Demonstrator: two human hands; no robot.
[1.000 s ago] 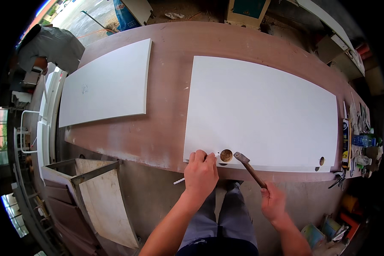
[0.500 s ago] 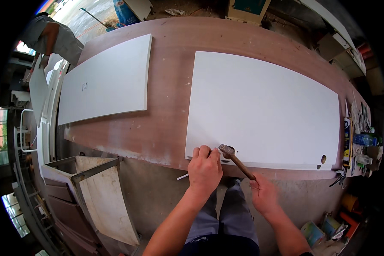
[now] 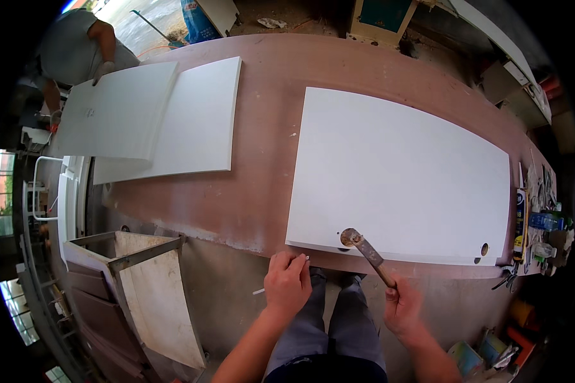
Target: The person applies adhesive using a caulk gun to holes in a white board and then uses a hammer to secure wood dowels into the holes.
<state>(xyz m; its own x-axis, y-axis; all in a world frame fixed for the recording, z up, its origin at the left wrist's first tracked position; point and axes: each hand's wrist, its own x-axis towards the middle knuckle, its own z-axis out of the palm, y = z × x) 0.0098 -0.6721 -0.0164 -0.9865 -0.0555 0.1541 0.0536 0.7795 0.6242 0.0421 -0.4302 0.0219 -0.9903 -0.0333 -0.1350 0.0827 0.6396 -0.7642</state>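
My right hand is closed round the wooden handle of a hammer. The rusty steel head is held above the near edge of a white board, which lies flat on the workbench. Just off that edge, further left, my left hand is closed, fingers pinched. A thin white strip sticks out beside its palm, and a small pale bit shows at the fingertips; its kind I cannot make out. Two round holes mark the board's near right corner, and part of another cutout shows below the hammer head.
A brown workbench carries everything. At far left a co-worker holds a white panel over another white board. Tubes and bottles line the right end. A metal-framed stand is near left; cans sit on the floor.
My left hand has moved off the board's edge, toward me and left. The hammer has turned and lifted slightly right. The co-worker has brought a panel over the left board.
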